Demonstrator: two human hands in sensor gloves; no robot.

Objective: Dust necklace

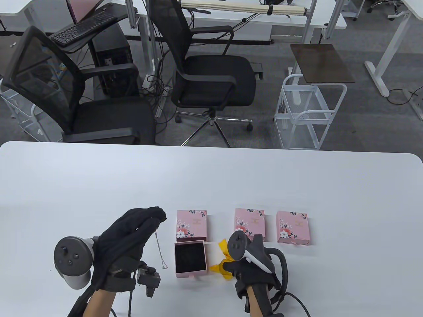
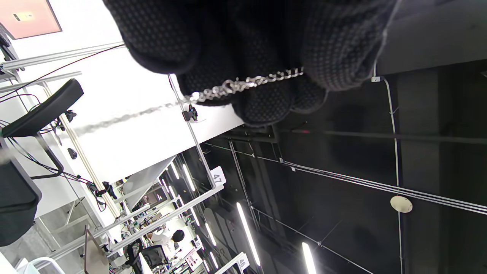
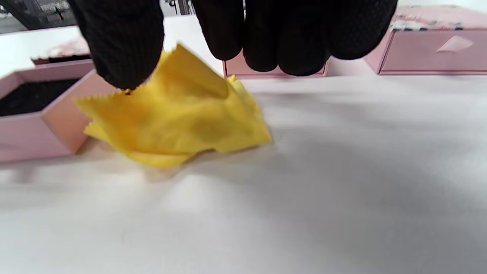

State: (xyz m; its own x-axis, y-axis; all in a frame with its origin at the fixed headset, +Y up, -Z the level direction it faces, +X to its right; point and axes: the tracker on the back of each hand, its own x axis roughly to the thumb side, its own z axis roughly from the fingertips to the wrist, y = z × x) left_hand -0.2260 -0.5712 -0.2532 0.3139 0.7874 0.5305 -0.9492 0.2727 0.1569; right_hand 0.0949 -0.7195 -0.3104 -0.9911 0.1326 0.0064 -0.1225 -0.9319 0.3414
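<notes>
- The left hand [image 1: 127, 239], low and left of centre in the table view, is raised off the table [image 1: 211, 178] with its fingertips [image 1: 155, 214] pressed together on the top of the necklace [image 1: 159, 246].
- The necklace hangs down from those fingertips as a thin silver chain — its lower end, with a small pendant, sits just left of the open box [image 1: 191, 258].
- In the left wrist view the chain [image 2: 243, 84] runs across the gloved fingers [image 2: 323, 45] at the top of the frame and blurs out toward the left.
- The right hand [image 1: 252, 269], low and right of centre in the table view, sits over a yellow cloth [image 1: 224, 261] that lies crumpled on the table just right of the open box.
- In the right wrist view its fingers [image 3: 121, 42] hang apart over the cloth [image 3: 179, 114]; the thumb tip is at the cloth's upper edge, though whether it touches I cannot tell.
- The open box is pink with a black lining; its lid [image 1: 191, 225] lies just above it in the frame.
- Two more closed pink boxes [image 1: 293, 228] sit in a row to the right.
</notes>
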